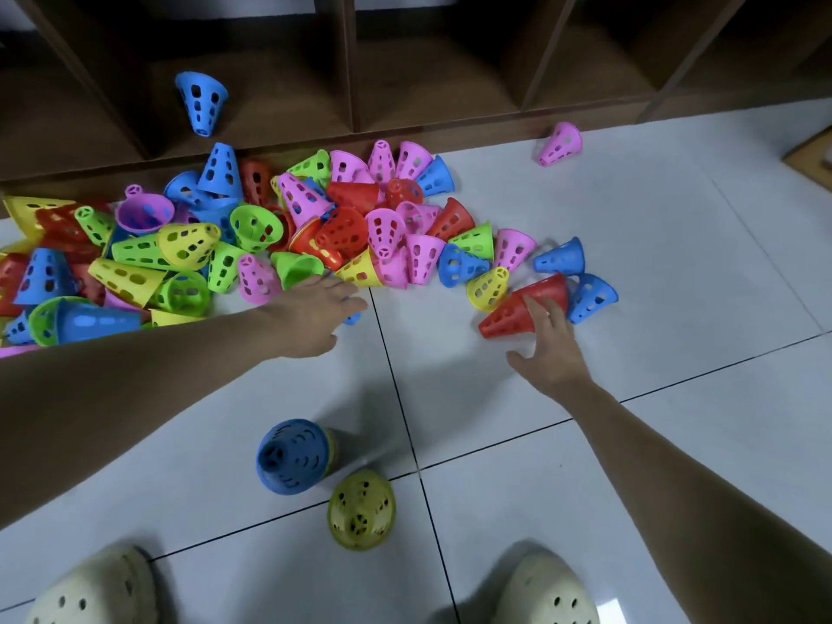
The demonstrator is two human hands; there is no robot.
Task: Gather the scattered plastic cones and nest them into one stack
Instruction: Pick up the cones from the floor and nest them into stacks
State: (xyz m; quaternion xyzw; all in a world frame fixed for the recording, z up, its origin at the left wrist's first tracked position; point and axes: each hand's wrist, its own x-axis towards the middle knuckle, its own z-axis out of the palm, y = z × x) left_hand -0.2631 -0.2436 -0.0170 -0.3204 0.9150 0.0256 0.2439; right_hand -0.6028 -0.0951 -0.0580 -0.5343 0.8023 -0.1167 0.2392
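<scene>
Right grip (547, 349) is touching the red cone (524, 306) with extended fingers, released. Left grip (315, 315) is hovering released, partly covering a small blue cone (352, 318). Cone pile (270, 231) is lying beyond both grips; blue-topped stack (292, 457) is standing nearer the person.

No legible text, label, brand, number or sign appears anywhere: none on the plastic cones (342, 231), the wooden shelf unit (351, 83) behind them, or the floor tiles (630, 245).

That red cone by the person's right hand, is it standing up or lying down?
Lying down. The red cone lies on its side on the floor tile, narrow end toward the camera, with the right hand's fingers resting on it.
</scene>
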